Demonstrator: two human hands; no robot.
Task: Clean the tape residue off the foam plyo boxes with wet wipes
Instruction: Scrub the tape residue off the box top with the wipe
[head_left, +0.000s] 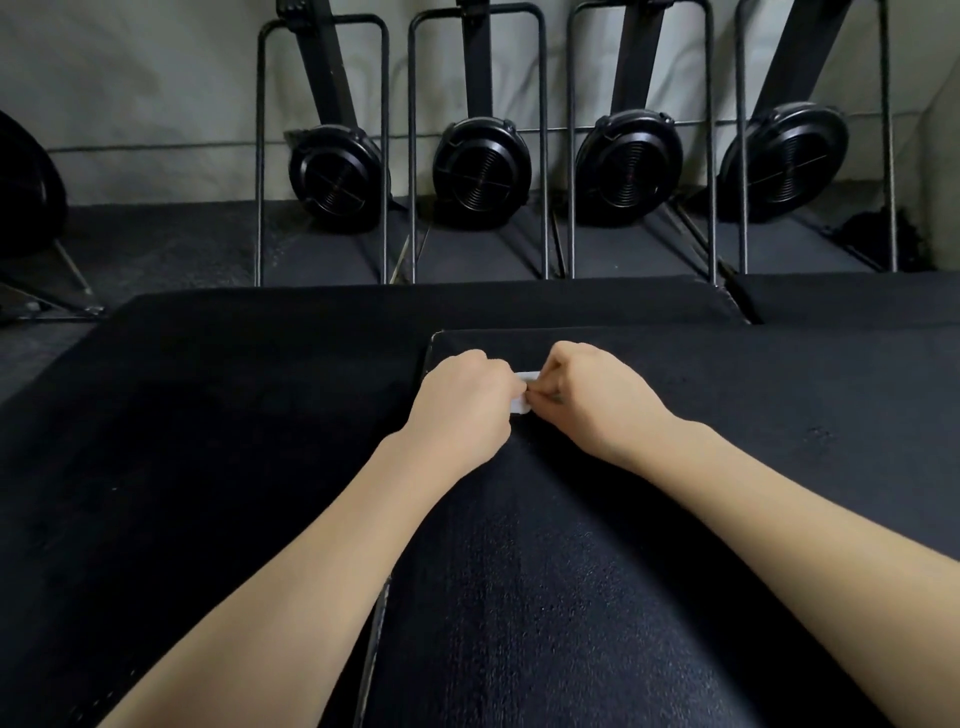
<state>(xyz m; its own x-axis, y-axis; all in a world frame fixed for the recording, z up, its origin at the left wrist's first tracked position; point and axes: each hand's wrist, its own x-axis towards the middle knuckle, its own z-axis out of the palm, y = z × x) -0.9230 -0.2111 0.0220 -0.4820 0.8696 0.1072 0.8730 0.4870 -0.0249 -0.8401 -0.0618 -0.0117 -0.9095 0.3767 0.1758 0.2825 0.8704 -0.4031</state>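
A black foam plyo box (675, 519) fills the lower right of the head view, its top facing me. A second, lower black box (208, 415) lies to its left. Near the far left corner of the upper box my left hand (465, 397) and my right hand (587, 397) meet with curled fingers. Between them they pinch a small white wet wipe (524, 392), of which only a strip shows. The wipe sits at the surface of the upper box; most of it is hidden by my fingers.
Several upright rowing machines with round black flywheel housings (480, 171) stand in metal frames against the pale wall behind the boxes. Another black box (857, 299) lies at the far right. A dark round object (26, 192) is at the far left edge.
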